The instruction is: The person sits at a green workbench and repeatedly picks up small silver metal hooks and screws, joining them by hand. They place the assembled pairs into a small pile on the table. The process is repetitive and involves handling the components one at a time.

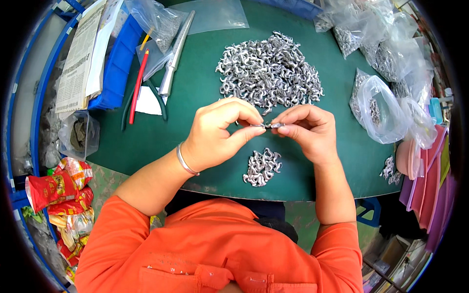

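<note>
Left hand [217,132] and right hand [305,129] fingers pinched shut on small metal hooks [267,125]. Judged light, rigid, slick; grip at curved shank. Small pile [262,167] beneath on counter [195,93].

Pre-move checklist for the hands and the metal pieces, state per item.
1. Left hand pinches a small metal piece: ok.
2. Right hand pinches a second piece: ok.
3. The two pieces meet tip to tip: cannot tell, too small.
4. Small pile lies apart, below the hands: ok.
5. Big pile lies beyond the hands on the green mat: ok.
6. Pliers lie untouched at the left: ok.
</note>
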The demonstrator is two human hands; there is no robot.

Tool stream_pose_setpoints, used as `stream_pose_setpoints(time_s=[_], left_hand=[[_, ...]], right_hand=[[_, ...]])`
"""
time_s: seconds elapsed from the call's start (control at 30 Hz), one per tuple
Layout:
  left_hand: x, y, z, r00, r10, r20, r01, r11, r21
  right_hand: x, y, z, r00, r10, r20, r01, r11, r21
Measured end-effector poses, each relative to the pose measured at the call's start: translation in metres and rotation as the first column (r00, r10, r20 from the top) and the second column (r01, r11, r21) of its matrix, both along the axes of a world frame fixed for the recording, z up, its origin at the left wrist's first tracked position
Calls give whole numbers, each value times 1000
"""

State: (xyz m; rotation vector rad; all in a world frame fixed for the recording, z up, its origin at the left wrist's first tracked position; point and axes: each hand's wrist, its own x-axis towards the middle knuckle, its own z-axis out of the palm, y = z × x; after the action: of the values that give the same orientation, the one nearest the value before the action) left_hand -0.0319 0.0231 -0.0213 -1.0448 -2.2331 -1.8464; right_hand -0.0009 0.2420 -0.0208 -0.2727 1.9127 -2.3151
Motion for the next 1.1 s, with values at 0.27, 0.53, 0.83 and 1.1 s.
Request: stream_pose_setpoints(time_s=[0.27, 0.53, 0.83, 1.1], left_hand=[[16, -12, 4, 922, -363, 131, 386, 854, -349], [-13, -19, 8, 998, 44, -35, -55, 885, -463], [-8, -11, -15, 991, 56, -123, -106, 889, -446], [-6, -9, -9, 977, 57, 205, -13, 978, -208]], right_hand=[[5, 7, 17, 873, 486, -43, -395, 756, 523], [1, -7, -1, 906, 119, -405, 275, 562, 780], [4, -8, -2, 954, 92, -285, 111, 774, 623], [6, -5, 8, 920, 169, -354, 59, 832, 552]])
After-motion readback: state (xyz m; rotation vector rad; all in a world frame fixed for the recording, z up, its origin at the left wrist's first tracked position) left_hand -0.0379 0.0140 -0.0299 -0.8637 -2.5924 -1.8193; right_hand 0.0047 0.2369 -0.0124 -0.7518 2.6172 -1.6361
